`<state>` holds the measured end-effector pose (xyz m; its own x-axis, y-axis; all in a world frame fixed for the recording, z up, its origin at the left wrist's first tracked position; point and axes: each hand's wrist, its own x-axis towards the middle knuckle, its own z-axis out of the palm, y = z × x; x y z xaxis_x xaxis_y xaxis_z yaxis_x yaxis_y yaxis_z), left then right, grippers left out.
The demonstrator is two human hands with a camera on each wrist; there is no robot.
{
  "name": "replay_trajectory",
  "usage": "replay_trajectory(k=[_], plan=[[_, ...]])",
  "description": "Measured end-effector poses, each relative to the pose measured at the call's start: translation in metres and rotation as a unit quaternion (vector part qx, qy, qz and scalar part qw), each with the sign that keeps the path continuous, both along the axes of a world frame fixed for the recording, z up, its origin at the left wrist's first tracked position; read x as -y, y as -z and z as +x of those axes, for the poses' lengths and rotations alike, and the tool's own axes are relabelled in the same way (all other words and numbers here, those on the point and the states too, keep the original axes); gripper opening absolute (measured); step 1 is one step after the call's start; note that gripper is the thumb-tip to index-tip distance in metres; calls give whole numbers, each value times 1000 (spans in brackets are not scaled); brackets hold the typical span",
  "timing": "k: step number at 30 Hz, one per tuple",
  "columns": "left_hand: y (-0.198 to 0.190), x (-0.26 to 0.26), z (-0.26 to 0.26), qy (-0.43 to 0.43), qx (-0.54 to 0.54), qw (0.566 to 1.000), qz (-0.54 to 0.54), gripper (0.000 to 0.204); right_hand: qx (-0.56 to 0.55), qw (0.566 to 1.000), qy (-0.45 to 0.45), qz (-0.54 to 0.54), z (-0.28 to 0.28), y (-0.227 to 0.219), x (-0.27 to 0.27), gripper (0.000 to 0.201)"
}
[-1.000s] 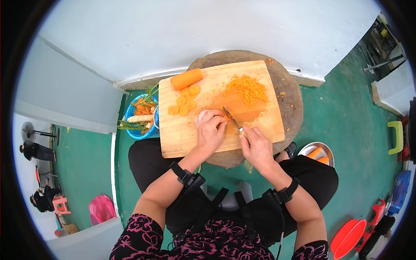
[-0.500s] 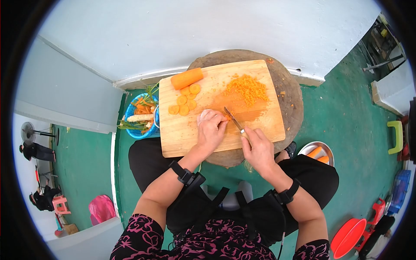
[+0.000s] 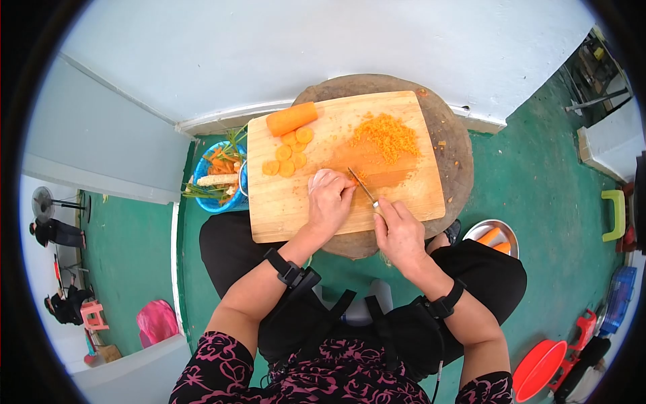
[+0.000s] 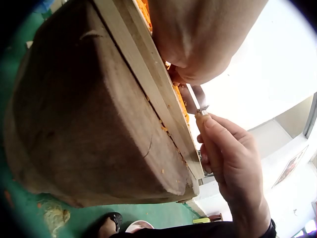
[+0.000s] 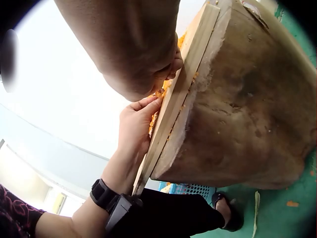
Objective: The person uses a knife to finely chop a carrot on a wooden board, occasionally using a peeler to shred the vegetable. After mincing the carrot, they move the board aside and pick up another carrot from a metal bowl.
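A wooden-handled knife [image 3: 364,186] is gripped in my right hand [image 3: 400,233], its blade slanting over the cutting board [image 3: 282,215] toward my left fingertips. My left hand [image 3: 330,202] has bent fingers and pinches a small piece of carrot [image 3: 352,180] beside the blade, mostly hidden under the fingers. In the left wrist view the right hand [image 4: 233,158] wraps round the knife handle [image 4: 210,141]. Finely chopped carrot [image 3: 387,137] lies in a heap at the board's far right. Several carrot slices [image 3: 286,152] and a thick carrot chunk [image 3: 292,119] lie at its far left.
The board rests on a round wooden stump [image 3: 459,161] near a white wall. Left of it stands a blue basket [image 3: 214,203] with peelings and green tops. On the floor at the right, a metal bowl [image 3: 513,241] holds carrot pieces; a red basin [image 3: 540,370] is farther off.
Both hands stay at nearly the same spot on the board, with the knife blade shifted only slightly beside the left fingertips. The chunk, slices and chopped heap keep their places.
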<state>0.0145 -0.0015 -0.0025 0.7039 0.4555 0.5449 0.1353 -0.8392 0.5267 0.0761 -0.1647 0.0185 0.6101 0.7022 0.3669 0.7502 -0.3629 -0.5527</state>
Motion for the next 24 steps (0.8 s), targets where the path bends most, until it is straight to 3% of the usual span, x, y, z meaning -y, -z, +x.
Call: replay_trajectory(k=[7,11,24], plan=[[4,1,0,13,16,1000,9,8,55,998,-6,-24,2,8,-6,30],[0,2,-2,21,32,999,28,8,6,1000,10,3,3,4,-1,28],[1,1,-1,20,26,999,-7,9,19,1000,-8,5,4,9,3,30]])
